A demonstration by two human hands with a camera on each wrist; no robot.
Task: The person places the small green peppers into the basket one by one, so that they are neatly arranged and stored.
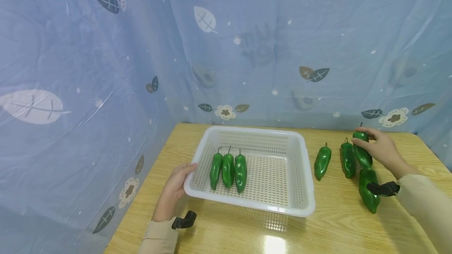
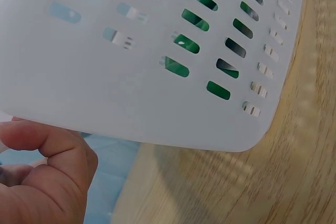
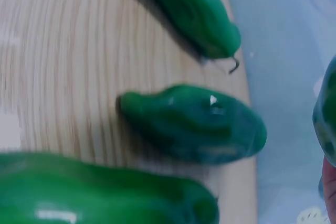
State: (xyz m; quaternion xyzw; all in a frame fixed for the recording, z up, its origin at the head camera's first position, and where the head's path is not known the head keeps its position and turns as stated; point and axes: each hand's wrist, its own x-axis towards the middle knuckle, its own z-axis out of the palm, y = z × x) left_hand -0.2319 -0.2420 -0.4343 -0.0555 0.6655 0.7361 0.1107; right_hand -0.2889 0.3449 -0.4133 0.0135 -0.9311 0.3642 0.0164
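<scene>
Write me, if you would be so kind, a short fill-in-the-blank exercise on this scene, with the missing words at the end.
1. The basket held by the left hand is ____ in colour.
2. Inside it, ____ peppers lie side by side.
3. The pepper in the right hand is ____ in colour.
4. Counting that one, there are ____ peppers outside the basket.

Missing words: white; three; green; four.

Basket (image 1: 266, 179) on desk (image 1: 226, 230); three peppers (image 1: 228, 171) side by side in its left half. Right of basket: two peppers (image 1: 322, 162), then held pepper (image 1: 362, 151) in right grip (image 1: 383, 150); fourth pepper (image 1: 367, 191) before that. Curtain (image 1: 247, 77) behind desk and at left.
</scene>
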